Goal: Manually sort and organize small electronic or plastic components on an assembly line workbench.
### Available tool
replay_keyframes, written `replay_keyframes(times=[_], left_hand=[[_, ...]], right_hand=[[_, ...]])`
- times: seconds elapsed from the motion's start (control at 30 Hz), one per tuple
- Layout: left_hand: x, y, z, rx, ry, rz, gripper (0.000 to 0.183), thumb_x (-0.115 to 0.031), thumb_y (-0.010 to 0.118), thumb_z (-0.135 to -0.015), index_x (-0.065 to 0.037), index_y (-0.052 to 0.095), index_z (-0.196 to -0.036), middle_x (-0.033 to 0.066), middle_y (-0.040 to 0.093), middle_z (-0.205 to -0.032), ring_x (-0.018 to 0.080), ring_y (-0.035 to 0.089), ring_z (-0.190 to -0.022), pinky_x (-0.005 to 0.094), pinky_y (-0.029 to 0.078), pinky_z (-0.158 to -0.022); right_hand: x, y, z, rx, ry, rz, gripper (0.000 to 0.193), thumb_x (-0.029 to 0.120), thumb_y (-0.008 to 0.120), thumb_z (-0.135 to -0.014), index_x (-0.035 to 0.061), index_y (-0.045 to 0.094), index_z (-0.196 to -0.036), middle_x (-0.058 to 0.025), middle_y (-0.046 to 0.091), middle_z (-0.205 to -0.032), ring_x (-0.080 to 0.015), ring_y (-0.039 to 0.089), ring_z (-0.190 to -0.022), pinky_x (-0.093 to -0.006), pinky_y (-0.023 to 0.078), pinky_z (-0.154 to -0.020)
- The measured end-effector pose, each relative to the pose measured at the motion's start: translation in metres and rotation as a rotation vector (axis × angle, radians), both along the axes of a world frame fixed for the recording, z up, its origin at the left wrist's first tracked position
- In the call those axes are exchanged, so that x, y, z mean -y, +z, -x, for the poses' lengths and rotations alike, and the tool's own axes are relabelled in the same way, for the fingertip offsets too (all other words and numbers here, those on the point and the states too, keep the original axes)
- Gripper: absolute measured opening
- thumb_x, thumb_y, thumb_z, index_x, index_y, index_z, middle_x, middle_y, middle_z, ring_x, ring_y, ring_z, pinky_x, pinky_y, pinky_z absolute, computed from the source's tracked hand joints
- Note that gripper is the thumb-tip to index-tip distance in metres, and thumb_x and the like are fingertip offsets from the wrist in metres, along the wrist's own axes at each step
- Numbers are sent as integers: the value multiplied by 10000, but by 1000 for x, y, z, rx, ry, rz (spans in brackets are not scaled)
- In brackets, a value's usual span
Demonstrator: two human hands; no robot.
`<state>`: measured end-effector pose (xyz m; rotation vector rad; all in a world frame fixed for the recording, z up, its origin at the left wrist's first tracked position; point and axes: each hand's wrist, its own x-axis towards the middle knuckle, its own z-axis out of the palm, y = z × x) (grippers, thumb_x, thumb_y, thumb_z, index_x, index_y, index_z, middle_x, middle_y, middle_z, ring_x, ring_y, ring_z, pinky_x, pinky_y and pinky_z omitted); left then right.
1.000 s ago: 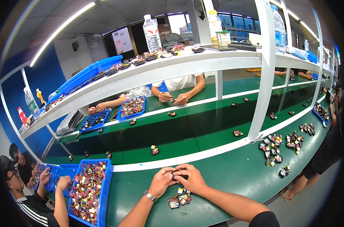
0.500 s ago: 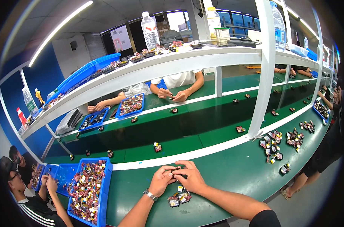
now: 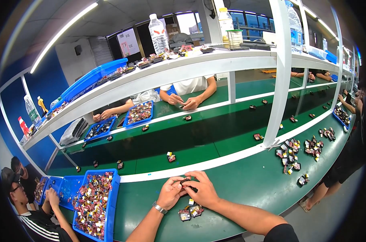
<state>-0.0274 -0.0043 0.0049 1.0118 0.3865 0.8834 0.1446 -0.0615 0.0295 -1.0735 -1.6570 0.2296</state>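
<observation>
Near the lower centre of the frame, both hands were drawn together over the green surface [image 3: 231, 205]. The left hand [image 3: 171, 194], with a metal-banded watch [image 3: 160, 207] at its wrist, and the right hand [image 3: 202, 190] grasped one small dark piece [image 3: 184, 182] between their fingertips, partly hidden by the fingers. Just below them lay a small cluster of black-cased pieces [image 3: 185, 215] with pink and yellow bits. At the lower left, a blue tray [image 3: 114, 205] was heaped with similar pieces, and a co-worker [image 3: 34, 220] sat beyond it at the frame's edge. Loose piles [image 3: 289, 155] spread over the right of the frame. Above centre, a white-framed shelf [image 3: 158, 71] carried a clear bottle [image 3: 158, 35].
</observation>
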Motion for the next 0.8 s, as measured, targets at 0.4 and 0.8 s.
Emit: replay_keyframes(times=[0.4, 0.8], left_hand=[[7, 2, -5, -7, 68, 2, 245, -85, 568, -967, -36, 487, -1194, 161, 620, -1209, 233, 620, -1105, 417, 535, -954], [4, 3, -3, -20, 108, 20, 256, -101, 521, -993, -19, 482, -1232, 129, 611, -1208, 206, 620, -1082, 377, 537, -934]], right_hand=[[-6, -5, 2, -132, 88, 86, 173, 55, 682, -778, 71, 719, -946, -79, 614, -1221, -294, 527, -1167, -395, 469, -952], [-6, 11, 0, 64, 0, -66, 171, 51, 700, -770, 61, 682, -940, -80, 602, -1128, -296, 556, -1077, -380, 500, -863]])
